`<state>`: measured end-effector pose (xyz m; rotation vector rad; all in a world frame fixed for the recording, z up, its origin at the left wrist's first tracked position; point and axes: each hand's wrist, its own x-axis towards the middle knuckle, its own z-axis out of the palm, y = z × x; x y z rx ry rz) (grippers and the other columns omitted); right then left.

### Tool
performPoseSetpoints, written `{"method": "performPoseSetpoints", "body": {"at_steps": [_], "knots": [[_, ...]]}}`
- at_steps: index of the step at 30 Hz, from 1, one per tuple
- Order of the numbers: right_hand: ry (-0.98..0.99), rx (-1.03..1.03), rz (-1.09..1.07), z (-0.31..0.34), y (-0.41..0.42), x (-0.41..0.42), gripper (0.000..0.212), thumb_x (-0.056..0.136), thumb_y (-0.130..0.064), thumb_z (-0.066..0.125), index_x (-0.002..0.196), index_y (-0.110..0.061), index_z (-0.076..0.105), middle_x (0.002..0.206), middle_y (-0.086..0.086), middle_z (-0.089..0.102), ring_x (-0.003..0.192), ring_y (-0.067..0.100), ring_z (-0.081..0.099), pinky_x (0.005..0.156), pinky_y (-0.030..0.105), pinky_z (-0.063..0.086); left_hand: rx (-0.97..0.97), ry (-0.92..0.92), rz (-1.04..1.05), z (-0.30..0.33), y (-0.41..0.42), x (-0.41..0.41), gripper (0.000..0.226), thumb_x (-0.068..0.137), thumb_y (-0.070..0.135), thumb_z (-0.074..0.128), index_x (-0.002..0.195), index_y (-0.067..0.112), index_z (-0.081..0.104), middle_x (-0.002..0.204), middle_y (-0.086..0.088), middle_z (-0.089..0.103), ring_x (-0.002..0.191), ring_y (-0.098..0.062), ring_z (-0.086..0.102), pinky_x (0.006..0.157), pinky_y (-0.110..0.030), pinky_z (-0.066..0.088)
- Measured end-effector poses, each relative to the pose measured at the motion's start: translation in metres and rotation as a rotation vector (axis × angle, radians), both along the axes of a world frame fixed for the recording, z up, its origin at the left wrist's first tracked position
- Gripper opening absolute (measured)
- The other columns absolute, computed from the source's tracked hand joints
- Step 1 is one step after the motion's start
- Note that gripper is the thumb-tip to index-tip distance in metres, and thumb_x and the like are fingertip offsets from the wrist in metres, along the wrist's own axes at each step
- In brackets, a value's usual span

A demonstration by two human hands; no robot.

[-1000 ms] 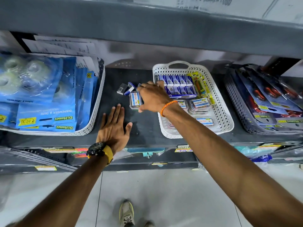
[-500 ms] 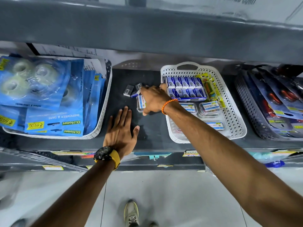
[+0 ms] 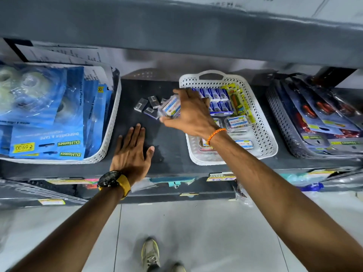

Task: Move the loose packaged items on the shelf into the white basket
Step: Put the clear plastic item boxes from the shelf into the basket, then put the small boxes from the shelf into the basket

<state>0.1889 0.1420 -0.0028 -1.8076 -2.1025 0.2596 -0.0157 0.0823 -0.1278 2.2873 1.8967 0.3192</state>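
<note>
My right hand [image 3: 191,114] grips a clear plastic packet with a blue and white label [image 3: 171,108], lifted off the dark shelf just left of the white basket [image 3: 264,138]. The basket holds rows of small blue boxes, a yellow carded item and several similar clear packets. Three small grey boxes [image 3: 148,106] lie loose on the shelf to the left of the held packet. My left hand [image 3: 131,154] rests flat on the shelf with fingers spread, holding nothing.
A white basket of blue tape-dispenser packs [image 3: 110,138] stands at the left. A dark grey basket of red-handled carded items [image 3: 290,134] stands at the right. The upper shelf board [image 3: 176,30] overhangs the space. My shoe [image 3: 150,254] shows on the tiled floor.
My right hand has closed on the clear packet and raised it off the shelf, tilting it toward the white basket. My left hand has stayed flat.
</note>
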Motion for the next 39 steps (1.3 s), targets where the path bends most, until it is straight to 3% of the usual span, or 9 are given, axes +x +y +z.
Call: {"method": "performPoseSetpoints", "body": {"at_steps": [5,11,14,24,39], "knots": [[-0.015,0.121,-0.250,0.008,-0.028,0.069,0.081,0.062,-0.083,0.051,0.113,-0.020,0.057,0.115,0.005,0.060,0.110,0.028,0.056,0.096,0.047,0.044,0.006,0.004,-0.012,0.001,-0.001,-0.001,0.074,0.097,0.054,0.020,0.158,0.012,0.019,0.167,-0.004,0.012,0.154,-0.024,0.011,0.124,-0.050,0.008],[-0.174,-0.108,-0.467,0.000,-0.067,0.144,0.089,0.066,-0.091,0.040,0.111,-0.016,0.057,0.113,0.010,0.064,0.112,0.033,0.055,0.097,0.050,0.041,0.012,0.017,-0.012,0.000,-0.001,-0.001,0.075,0.097,0.055,0.018,0.157,0.011,0.020,0.167,-0.004,0.012,0.154,-0.024,0.012,0.123,-0.049,0.007],[-0.205,-0.177,-0.530,-0.006,-0.083,0.159,0.094,0.068,-0.089,0.042,0.120,-0.012,0.054,0.123,0.014,0.062,0.122,0.034,0.049,0.101,0.052,0.038,-0.006,0.019,-0.003,0.001,-0.001,0.000,0.076,0.096,0.055,0.017,0.158,0.012,0.018,0.168,-0.003,0.010,0.154,-0.022,0.008,0.123,-0.047,0.005],[-0.438,-0.261,-0.535,-0.017,-0.084,0.157,0.095,0.058,-0.093,0.040,0.106,-0.015,0.063,0.111,0.008,0.067,0.116,0.028,0.051,0.098,0.048,0.031,-0.011,0.030,-0.002,0.000,0.000,0.000,0.075,0.096,0.056,0.018,0.158,0.013,0.017,0.168,-0.002,0.008,0.154,-0.020,0.006,0.124,-0.047,0.004],[-0.374,-0.304,-0.518,-0.006,-0.091,0.156,0.098,0.060,-0.096,0.044,0.114,-0.016,0.061,0.119,0.011,0.066,0.113,0.032,0.060,0.105,0.052,0.031,-0.028,0.026,-0.013,0.003,0.000,0.000,0.077,0.096,0.058,0.014,0.159,0.014,0.012,0.168,-0.001,0.004,0.154,-0.019,0.002,0.124,-0.047,0.003]]}}
